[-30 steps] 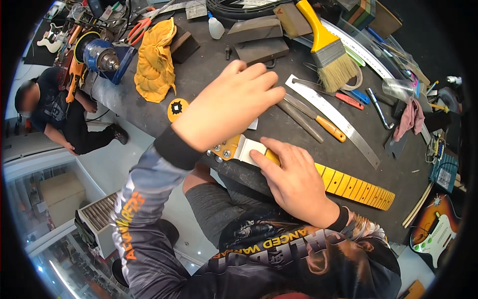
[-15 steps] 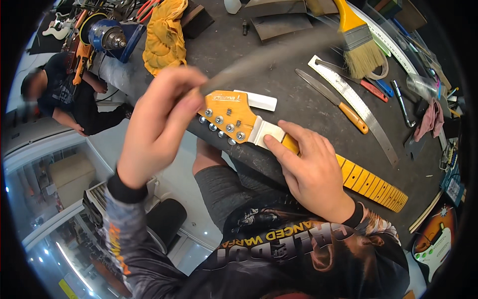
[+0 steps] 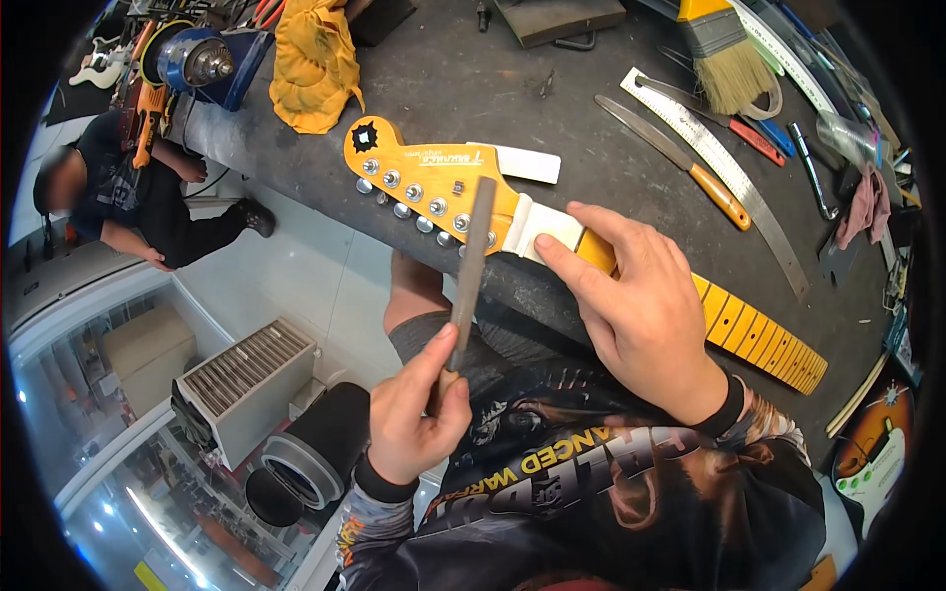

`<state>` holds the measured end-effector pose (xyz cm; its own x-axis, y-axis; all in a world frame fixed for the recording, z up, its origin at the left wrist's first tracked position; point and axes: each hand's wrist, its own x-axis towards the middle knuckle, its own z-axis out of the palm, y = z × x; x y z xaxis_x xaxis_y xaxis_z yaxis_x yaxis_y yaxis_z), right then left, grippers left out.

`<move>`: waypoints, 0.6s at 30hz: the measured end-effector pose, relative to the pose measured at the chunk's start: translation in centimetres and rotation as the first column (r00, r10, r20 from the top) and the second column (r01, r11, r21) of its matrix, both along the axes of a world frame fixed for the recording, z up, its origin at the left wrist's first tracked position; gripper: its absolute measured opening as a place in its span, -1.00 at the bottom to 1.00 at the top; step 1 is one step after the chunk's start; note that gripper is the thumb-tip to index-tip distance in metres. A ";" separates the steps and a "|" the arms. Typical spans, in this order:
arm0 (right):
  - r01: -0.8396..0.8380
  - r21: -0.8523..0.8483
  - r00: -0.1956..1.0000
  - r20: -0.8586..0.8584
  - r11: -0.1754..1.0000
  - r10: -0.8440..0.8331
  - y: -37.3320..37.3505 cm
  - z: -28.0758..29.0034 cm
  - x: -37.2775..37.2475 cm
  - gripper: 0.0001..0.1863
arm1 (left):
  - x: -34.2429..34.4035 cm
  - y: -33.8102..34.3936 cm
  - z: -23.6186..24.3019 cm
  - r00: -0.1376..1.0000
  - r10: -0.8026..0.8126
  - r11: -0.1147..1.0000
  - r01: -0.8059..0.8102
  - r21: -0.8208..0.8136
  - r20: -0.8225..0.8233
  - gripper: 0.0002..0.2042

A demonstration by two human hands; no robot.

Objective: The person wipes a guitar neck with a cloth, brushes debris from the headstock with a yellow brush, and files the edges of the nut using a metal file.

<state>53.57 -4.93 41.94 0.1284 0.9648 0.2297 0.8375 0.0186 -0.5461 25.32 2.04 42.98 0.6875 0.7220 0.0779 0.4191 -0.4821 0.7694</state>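
Note:
A maple guitar neck (image 3: 754, 335) lies slantwise across the near side of the bench, its headstock (image 3: 419, 158) with metal tuning posts at the left end. Pale tape (image 3: 554, 229) covers the first frets beside the nut. My right hand (image 3: 645, 320) lies over the neck with thumb and index finger on the taped area, holding it. Below the headstock, my left hand (image 3: 419, 419) is closed around the handle of a flat metal file (image 3: 475, 261), index finger stretched along the tool. The file's blade points up across the tuner side near the nut; whether it touches cannot be told.
Beyond the neck lie a white block (image 3: 527, 164), a wooden-handled knife (image 3: 680, 158), a steel ruler (image 3: 729, 187) and a large brush (image 3: 729, 64). A yellow cloth (image 3: 313, 74) sits at far left. Another person (image 3: 128, 197) sits left of the bench.
My left hand has swung down and toward me with the file, from above the headstock to below it. My right hand stays on the neck; the whole view has shifted slightly.

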 end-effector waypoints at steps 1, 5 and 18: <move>0.001 -0.004 1.000 -0.004 1.000 -0.001 0.0 -0.1 0.0 -0.38 | 0.1 -0.2 0.0 1.000 -0.001 1.000 0.001 -0.004 -0.004 -0.38; 0.019 -0.016 0.999 -0.036 1.000 -0.019 -0.1 -0.2 -0.1 -0.29 | -0.3 -1.6 0.4 0.995 -0.027 0.992 0.014 -0.125 -0.099 -0.39; 0.025 -0.022 0.999 -0.030 0.999 -0.026 0.0 -0.1 -0.3 -0.27 | 1.2 -1.2 -0.3 0.994 -0.096 0.994 0.093 -0.050 -0.052 -0.34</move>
